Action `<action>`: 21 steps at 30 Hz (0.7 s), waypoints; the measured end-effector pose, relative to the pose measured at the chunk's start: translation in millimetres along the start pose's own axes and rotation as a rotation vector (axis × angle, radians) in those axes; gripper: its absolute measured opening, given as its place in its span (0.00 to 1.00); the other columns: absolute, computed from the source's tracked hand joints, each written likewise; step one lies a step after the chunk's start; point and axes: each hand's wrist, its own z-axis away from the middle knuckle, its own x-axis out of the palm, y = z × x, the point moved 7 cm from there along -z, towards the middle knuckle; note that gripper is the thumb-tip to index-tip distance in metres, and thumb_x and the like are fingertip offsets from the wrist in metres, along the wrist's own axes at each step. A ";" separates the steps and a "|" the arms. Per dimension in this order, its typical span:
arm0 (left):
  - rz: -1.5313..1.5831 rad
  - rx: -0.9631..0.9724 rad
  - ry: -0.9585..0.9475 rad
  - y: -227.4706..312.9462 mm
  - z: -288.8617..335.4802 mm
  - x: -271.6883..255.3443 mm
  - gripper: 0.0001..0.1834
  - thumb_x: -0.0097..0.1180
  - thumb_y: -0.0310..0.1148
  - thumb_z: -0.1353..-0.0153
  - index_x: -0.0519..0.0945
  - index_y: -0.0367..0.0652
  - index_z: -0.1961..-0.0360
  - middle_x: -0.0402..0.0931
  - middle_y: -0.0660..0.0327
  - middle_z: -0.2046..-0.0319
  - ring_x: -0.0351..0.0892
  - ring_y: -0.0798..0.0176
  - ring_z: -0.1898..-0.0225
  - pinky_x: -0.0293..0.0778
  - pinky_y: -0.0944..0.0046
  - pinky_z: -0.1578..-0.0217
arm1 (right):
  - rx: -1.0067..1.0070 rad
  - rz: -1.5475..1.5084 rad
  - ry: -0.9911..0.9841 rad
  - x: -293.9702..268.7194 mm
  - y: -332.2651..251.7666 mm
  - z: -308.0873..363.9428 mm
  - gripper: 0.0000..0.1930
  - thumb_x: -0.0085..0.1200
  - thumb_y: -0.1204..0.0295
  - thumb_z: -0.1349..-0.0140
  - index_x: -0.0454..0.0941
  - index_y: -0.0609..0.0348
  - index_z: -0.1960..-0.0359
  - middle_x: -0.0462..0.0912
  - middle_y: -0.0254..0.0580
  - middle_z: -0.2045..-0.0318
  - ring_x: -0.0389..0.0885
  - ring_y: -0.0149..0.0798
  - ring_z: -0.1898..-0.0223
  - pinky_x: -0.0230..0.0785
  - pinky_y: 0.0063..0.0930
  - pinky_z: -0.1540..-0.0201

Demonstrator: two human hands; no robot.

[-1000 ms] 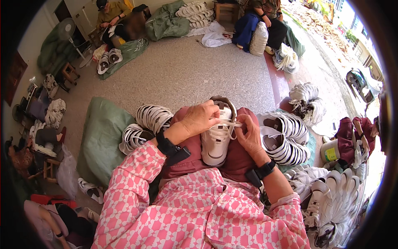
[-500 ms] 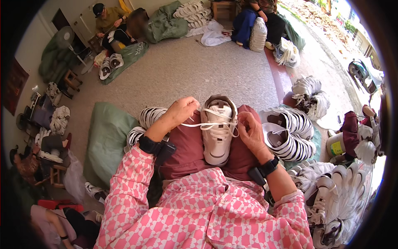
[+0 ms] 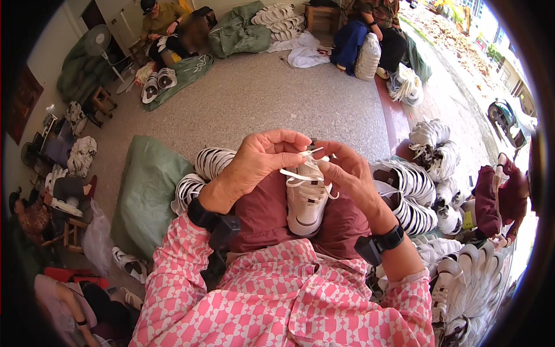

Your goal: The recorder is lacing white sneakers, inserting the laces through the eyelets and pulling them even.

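Pinching the lace point(image 3: 293, 175), your left hand point(image 3: 254, 165) and right hand point(image 3: 352, 173) hovered close together, the shoe point(image 3: 304, 215) lying just beneath their fingers point(image 3: 286, 160).

Mid-frame: left hand point(image 3: 254, 162) pinches white lace point(image 3: 296, 176) above white shoe point(image 3: 305, 213), right hand point(image 3: 354, 176) close beside. Green sack point(image 3: 147, 196) center-left, fan point(image 3: 97, 40) upper left.
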 end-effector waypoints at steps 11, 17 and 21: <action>-0.271 0.083 0.034 4.1 3.4 0.6 0.18 0.62 0.22 0.41 0.77 0.34 0.49 0.81 0.61 0.59 0.80 0.69 0.57 0.75 0.71 0.53 | -0.141 -0.140 0.023 19.7 -33.5 -21.7 0.06 0.57 0.71 0.34 0.80 0.61 0.64 0.82 0.31 0.75 0.72 0.18 0.80 0.61 0.11 0.80; -0.932 0.357 0.224 6.0 9.5 3.4 0.10 0.62 0.26 0.42 0.81 0.37 0.58 0.80 0.60 0.68 0.80 0.61 0.66 0.75 0.66 0.64 | -0.168 -0.226 -0.007 22.5 -46.3 -27.2 0.07 0.57 0.71 0.34 0.80 0.62 0.62 0.84 0.33 0.73 0.74 0.19 0.79 0.64 0.11 0.78; -0.953 0.615 0.374 13.4 9.6 -7.7 0.09 0.58 0.29 0.37 0.83 0.37 0.58 0.74 0.60 0.69 0.74 0.64 0.72 0.70 0.68 0.69 | -0.194 -0.200 0.013 25.9 -53.8 -28.4 0.06 0.57 0.72 0.35 0.80 0.62 0.61 0.84 0.33 0.71 0.75 0.19 0.77 0.66 0.12 0.76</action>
